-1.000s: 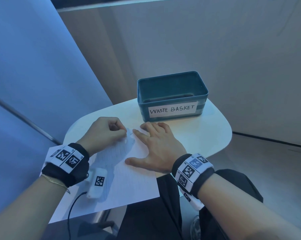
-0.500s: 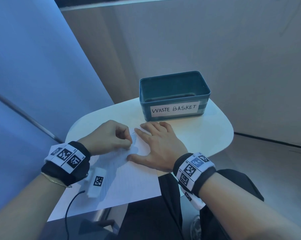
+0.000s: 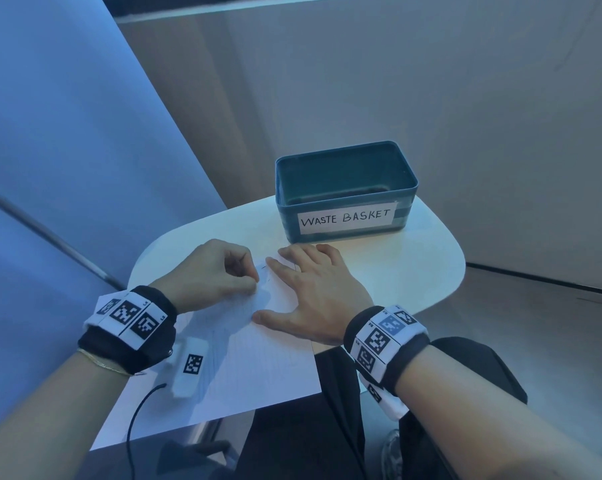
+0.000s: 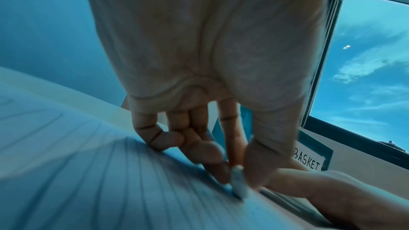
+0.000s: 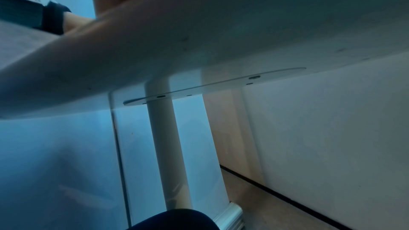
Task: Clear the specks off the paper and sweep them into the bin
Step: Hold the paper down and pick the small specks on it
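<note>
Lined paper point(image 3: 244, 362) is seen lying on the white surface point(image 3: 413, 271), its near edge hanging past the surface edge. The teal bin point(image 3: 344, 192), labelled "WASTE BASKET", stands at the far side of the surface, just beyond the paper's far edge.

From the head view, the left hand point(image 3: 212, 271) is curled over the paper's far left part, fingertips pinched together; what is pinched is hidden there. The left wrist view fills that in: a small pale eraser-like piece point(image 4: 238, 181) is gripped between thumb and forefinger and pressed end-down onto the ruled lines, the other fingers point(image 4: 159, 137) curled and resting on the sheet. Blur is present around the tip. No specks can be made out in any view.

The right hand point(image 3: 313, 292) is laid flat on the paper's far right part, fingers straight and spread, thumb out, grasping nothing; fingertips are close to the bin's front wall. In the left wrist view only a part of it is seen beside the pinched piece, with the "BASKET" label behind.

The right wrist view shows none of this: only the surface's underside, its pedestal leg point(image 5: 168, 146), floor, and the left wristband point(image 5: 26, 11) are caught.

A small white tagged device point(image 3: 190, 367) with a black cable lies on the paper below the left wrist, seen in the head view alone.
</note>
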